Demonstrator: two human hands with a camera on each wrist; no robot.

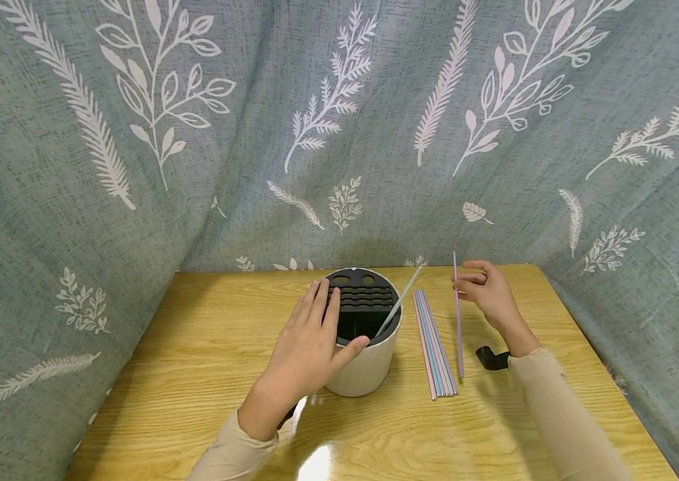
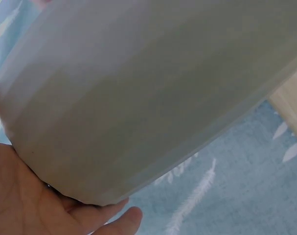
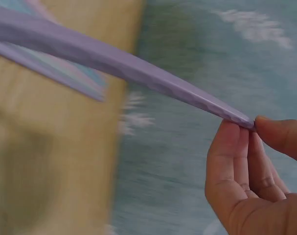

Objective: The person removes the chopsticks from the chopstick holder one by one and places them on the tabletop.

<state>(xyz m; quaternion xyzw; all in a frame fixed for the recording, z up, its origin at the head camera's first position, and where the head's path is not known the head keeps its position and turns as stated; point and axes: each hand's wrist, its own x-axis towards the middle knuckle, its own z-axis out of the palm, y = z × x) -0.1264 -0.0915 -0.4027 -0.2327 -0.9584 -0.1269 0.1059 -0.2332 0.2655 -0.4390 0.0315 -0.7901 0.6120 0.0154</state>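
Note:
A round whitish utensil holder (image 1: 363, 371) with a black slotted lid (image 1: 365, 298) stands on the table. One pale blue-grey chopstick (image 1: 399, 300) leans inside it. Across the holder's left rim lies my left hand (image 1: 303, 341), fingers extended and thumb along the front edge. The left wrist view is mostly filled by the holder's smooth wall (image 2: 138, 98). Over the table, my right hand (image 1: 486, 290) pinches a purple chopstick (image 1: 458, 327) near its upper, thin end, between thumb and fingertips. Between the holder and that hand lies a bundle of chopsticks (image 1: 434, 347) in pink, blue and purple.
The wooden table (image 1: 213, 374) extends on both sides of the holder. Behind it and along its sides hangs a blue-grey cloth (image 1: 315, 133) with white leaf prints. A black wrist camera (image 1: 492, 359) sits under the right wrist.

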